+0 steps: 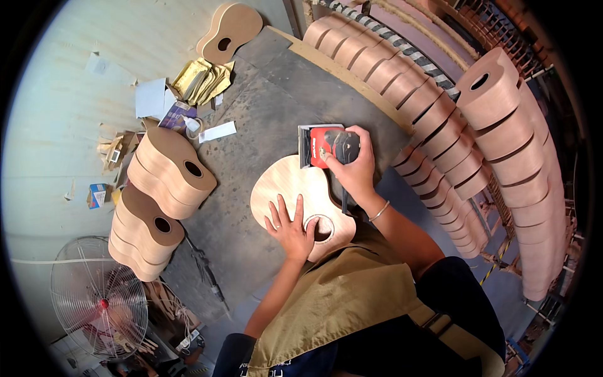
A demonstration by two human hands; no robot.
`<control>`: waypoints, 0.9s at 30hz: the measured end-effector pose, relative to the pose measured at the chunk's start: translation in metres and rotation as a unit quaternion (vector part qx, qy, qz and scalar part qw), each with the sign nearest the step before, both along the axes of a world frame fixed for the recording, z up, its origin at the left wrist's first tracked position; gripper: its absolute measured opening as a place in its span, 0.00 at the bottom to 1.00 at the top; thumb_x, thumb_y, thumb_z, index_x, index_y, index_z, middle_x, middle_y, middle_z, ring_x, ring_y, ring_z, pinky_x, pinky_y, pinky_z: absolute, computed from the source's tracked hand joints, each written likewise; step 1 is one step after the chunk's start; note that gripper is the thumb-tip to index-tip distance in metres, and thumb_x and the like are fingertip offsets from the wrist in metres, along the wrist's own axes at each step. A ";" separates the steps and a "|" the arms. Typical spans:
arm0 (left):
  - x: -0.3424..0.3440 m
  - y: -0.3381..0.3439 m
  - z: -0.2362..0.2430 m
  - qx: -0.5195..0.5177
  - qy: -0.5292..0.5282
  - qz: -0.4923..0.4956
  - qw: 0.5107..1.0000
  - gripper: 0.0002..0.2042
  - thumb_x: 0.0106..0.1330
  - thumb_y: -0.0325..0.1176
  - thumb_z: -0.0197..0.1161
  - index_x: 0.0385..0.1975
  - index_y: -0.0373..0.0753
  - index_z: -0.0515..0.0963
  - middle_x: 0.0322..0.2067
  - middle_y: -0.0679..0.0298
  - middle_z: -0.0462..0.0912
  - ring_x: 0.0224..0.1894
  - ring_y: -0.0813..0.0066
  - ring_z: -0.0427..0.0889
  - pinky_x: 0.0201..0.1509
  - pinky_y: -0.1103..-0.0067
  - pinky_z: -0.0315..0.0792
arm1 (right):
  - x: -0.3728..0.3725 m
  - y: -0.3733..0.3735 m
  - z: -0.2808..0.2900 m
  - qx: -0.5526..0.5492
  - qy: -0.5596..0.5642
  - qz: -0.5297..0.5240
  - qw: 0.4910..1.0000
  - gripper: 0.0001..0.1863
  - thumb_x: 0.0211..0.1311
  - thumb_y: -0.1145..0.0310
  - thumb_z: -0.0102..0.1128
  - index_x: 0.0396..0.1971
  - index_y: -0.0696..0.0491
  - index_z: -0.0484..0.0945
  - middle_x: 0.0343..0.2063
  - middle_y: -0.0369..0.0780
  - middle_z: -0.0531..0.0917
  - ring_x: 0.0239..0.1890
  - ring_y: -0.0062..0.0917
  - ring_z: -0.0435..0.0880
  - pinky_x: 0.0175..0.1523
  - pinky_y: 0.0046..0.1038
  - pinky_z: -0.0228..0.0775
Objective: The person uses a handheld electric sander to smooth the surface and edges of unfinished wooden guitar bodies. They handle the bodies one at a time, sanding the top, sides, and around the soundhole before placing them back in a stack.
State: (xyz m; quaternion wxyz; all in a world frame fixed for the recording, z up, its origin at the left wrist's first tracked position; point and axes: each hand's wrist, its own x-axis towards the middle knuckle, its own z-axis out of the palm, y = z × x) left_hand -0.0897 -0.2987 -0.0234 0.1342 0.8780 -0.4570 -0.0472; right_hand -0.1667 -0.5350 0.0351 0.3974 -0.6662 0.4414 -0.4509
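the left hand lay palm down on a pale wooden guitar body, its fingers fanned wide and its thumb beside the round sound hole; it pressed flat on the wood and gripped nothing. the right hand was curled around a red and black sander, thumb on the near side, with the tool's flat pad at the body's far right edge; whether the pad touched the wood could not be told from above. the guitar body sat at the near edge of a dark, dusty worktop, right in front of the person's tan apron. a thin bracelet circled the right wrist. at the left of the worktop two stacks of similar bodies stood side by side, and another body rested at the far end, beyond some yellow sheets and a white paper strip. a round wire fan stood at lower left, and long rows of reddish bodies filled the right side.
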 end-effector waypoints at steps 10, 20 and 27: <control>-0.001 -0.002 0.004 -0.002 0.022 0.001 1.000 0.40 0.70 0.58 0.71 0.83 0.63 0.69 0.88 0.47 0.50 0.88 0.35 0.44 0.84 0.36 0.35 | -0.054 0.061 0.025 -0.040 0.061 0.030 0.997 0.38 0.46 0.73 0.87 0.59 0.51 0.76 0.50 0.42 0.81 0.53 0.39 0.84 0.60 0.37 0.78; 0.000 0.000 0.003 -0.005 0.019 -0.007 1.000 0.40 0.69 0.56 0.72 0.83 0.61 0.69 0.88 0.46 0.49 0.88 0.34 0.43 0.84 0.36 0.35 | -0.067 0.001 0.018 0.393 -0.191 -0.043 0.898 0.29 0.66 0.72 0.73 0.63 0.46 0.70 0.43 0.39 0.80 0.23 0.24 0.80 0.23 0.29 0.76; 0.000 0.001 0.003 0.000 0.014 -0.006 1.000 0.39 0.71 0.58 0.70 0.83 0.62 0.68 0.88 0.47 0.49 0.88 0.35 0.44 0.84 0.37 0.34 | -0.033 -0.001 0.009 0.392 -0.250 -0.013 0.885 0.31 0.65 0.69 0.74 0.65 0.47 0.70 0.46 0.40 0.81 0.24 0.24 0.81 0.25 0.29 0.78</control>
